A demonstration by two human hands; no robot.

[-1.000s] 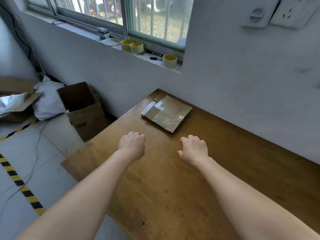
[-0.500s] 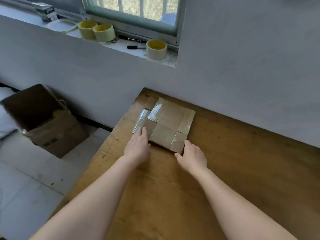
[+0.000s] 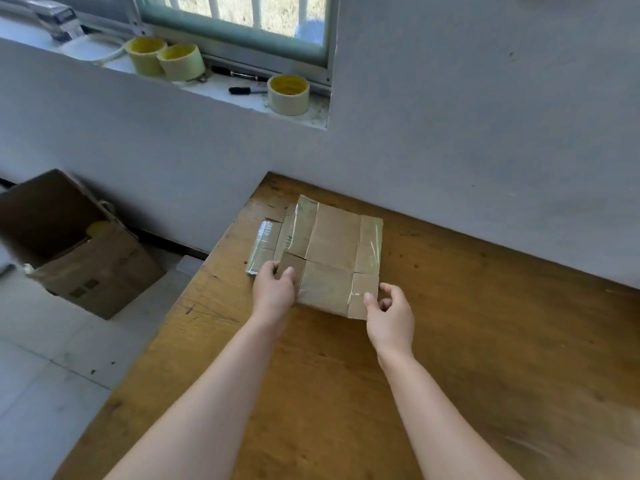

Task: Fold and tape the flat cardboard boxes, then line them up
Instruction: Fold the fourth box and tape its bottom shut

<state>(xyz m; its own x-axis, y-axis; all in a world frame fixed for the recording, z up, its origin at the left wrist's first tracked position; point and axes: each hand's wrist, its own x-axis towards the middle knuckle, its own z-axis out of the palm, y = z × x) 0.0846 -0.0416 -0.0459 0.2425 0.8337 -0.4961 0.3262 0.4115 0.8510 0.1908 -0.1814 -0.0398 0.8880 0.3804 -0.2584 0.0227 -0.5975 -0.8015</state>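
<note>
A flat brown cardboard box striped with clear tape (image 3: 332, 251) lies at the far left corner of the brown wooden surface (image 3: 485, 341), overlapping another taped flat cardboard piece (image 3: 263, 244). Both hands are pinching it. The left hand (image 3: 273, 292) holds the edge nearest the surface's left side, and the right hand (image 3: 391, 313) holds its near corner.

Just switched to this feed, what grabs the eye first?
Taped flat cardboard boxes lie stacked at the wooden table's far left corner; the left hand grips their near left edge, the right hand pinches the near right corner. Three yellow tape rolls sit on the windowsill above, and an open carton stands on the floor to the left.
</note>
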